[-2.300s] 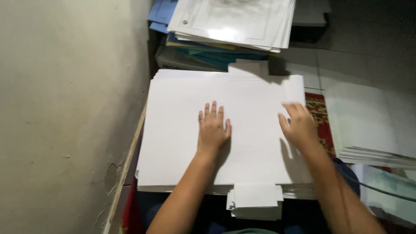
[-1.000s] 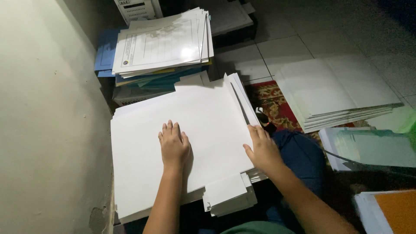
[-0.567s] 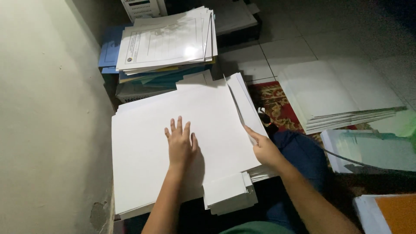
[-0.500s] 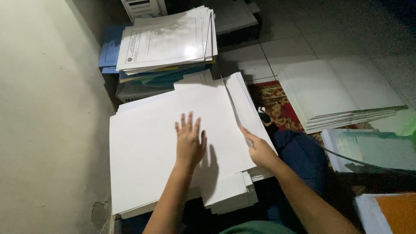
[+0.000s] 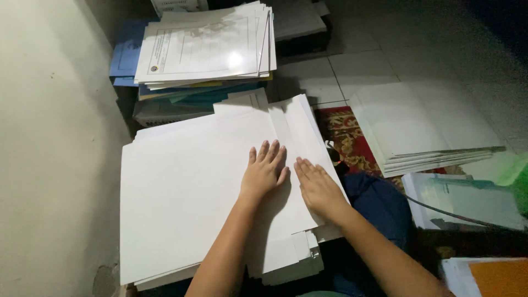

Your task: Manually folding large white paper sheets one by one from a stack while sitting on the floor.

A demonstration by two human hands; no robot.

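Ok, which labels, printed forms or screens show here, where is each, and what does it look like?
Printed white form sheet: tops the far paper pile, rectangular, faint grid lines, small round emblem at its corner.
Orange-panelled white cover: bottom right corner, partly cropped.
No screens or signs.

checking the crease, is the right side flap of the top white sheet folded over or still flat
Folded over: the flap lies on the white sheet, both hands pressing along it.

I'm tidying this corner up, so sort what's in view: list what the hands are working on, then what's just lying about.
In hand:
- left hand, flat on the white card sheets
- right hand, flat on the folded right flap

Lying about:
- stack of printed papers over blue folders
- white sheet pile on the floor
- patterned red rug
- orange sheet
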